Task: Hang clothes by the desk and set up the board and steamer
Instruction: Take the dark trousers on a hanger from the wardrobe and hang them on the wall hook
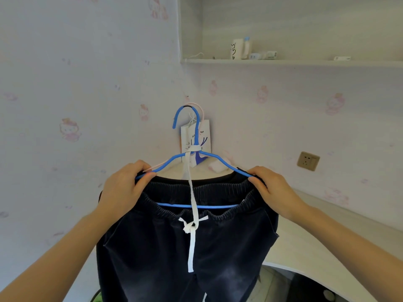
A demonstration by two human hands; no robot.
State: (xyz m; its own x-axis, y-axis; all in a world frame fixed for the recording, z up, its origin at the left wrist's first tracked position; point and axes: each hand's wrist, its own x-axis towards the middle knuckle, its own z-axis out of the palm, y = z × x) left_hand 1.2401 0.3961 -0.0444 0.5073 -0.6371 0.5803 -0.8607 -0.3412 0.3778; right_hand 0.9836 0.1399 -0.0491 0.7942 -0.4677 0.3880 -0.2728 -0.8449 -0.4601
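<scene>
Dark navy trousers [165, 253] with an elastic waistband hang on a blue hanger [197, 136] in front of the room's corner. A white drawstring [193, 199] runs from the waistband knot up to the hanger's neck, where it is looped. My left hand [124, 188] pinches the hanger's left shoulder together with the waistband. My right hand [269, 186] grips the right shoulder and the waistband there. A pale pink hanger sits just behind the blue one, only partly visible.
A white desk [316, 240] curves along the right wall. A paper bag [204, 138] stands in the corner behind the hanger. A shelf [283, 62] above holds a cup and small items. A wall socket [308, 160] is at the right.
</scene>
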